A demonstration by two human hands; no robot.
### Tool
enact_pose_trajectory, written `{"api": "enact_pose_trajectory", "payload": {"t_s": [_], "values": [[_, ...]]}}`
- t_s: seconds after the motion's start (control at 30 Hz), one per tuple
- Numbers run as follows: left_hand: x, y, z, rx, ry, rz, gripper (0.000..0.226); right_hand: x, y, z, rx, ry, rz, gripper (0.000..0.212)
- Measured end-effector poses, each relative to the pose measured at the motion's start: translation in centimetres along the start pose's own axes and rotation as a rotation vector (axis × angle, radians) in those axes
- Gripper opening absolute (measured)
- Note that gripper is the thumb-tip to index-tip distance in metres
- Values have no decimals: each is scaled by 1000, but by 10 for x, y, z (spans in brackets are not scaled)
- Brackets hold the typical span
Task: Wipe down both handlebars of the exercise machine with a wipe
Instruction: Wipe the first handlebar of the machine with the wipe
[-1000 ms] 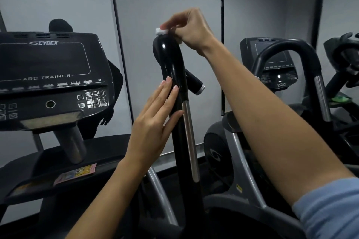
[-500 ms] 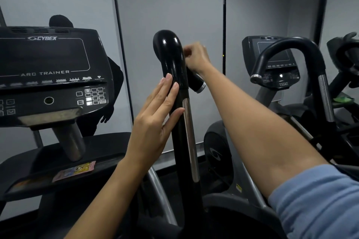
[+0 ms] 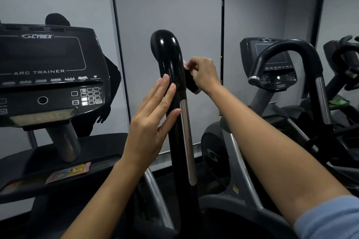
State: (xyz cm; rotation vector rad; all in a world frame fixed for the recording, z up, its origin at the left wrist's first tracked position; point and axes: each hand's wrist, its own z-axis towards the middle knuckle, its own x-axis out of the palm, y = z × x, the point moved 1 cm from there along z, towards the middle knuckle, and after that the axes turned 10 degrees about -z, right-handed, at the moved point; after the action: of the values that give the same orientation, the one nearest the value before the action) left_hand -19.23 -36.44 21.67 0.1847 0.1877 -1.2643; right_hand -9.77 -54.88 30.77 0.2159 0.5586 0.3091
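Note:
A glossy black handlebar (image 3: pixel 168 52) with a curved top and a silver strip rises in the middle of the head view. My left hand (image 3: pixel 151 122) lies flat and open against its left side, fingers straight. My right hand (image 3: pixel 204 73) is behind the bar on its right side, fingers pinched on a small white wipe (image 3: pixel 186 63) pressed to the bar just above a short black side grip. Most of the wipe is hidden by my fingers.
The machine's console (image 3: pixel 48 75) marked ARC TRAINER stands at the left. A second machine with a black curved handlebar (image 3: pixel 291 48) and its own console (image 3: pixel 270 58) stands at the right. A grey panelled wall is behind.
My right hand has come down from the top of the handlebar with the wipe to its right side near the side grip. My left hand has stayed flat on the bar.

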Motion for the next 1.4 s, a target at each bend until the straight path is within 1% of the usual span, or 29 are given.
{"api": "enact_pose_trajectory", "payload": {"t_s": [0.1,0.23,0.3,0.4,0.43,0.5,0.6,0.73,0.77,0.87,0.93,1.03,1.17,1.27,1.33,1.4], "values": [[0,0,0,-9,-1,-10,47,-1,11,11,-18,-11,1,25],[-1,-1,0,-7,4,-6,47,5,27,15,-132,-51,-22,18],[-1,-1,1,-5,6,-6,47,9,19,1,-185,-77,-48,19],[-2,-1,1,-8,11,1,48,8,-6,-28,-254,-133,-129,9],[-2,-2,0,-11,15,2,48,6,-12,-36,-273,-143,-159,9],[-1,-2,0,-18,22,-1,48,4,-16,-42,-269,-143,-192,9],[-1,-2,0,-29,13,-13,48,5,3,-27,-256,-188,-207,8],[-1,-2,0,-19,3,-9,48,7,28,-15,-394,-246,-264,4],[-1,-2,0,-20,5,-9,48,8,26,-17,-425,-258,-292,8],[-1,-2,0,-19,7,0,48,17,1,-29,-510,-276,-443,32],[-2,-2,0,-15,12,12,48,16,-20,-45,-546,-270,-477,40],[-2,-2,0,-17,18,12,49,6,-30,-60,-590,-239,-510,38],[-1,-3,-1,-27,12,5,48,5,-9,-47,-509,-243,-536,38],[-1,-4,0,-25,6,9,48,7,2,-42,-534,-190,-557,34],[-1,-4,-1,-23,7,5,48,8,-5,-45,-540,-204,-619,38],[-1,-3,0,-20,10,3,48,10,-22,-51,-573,-224,-595,40]]}}
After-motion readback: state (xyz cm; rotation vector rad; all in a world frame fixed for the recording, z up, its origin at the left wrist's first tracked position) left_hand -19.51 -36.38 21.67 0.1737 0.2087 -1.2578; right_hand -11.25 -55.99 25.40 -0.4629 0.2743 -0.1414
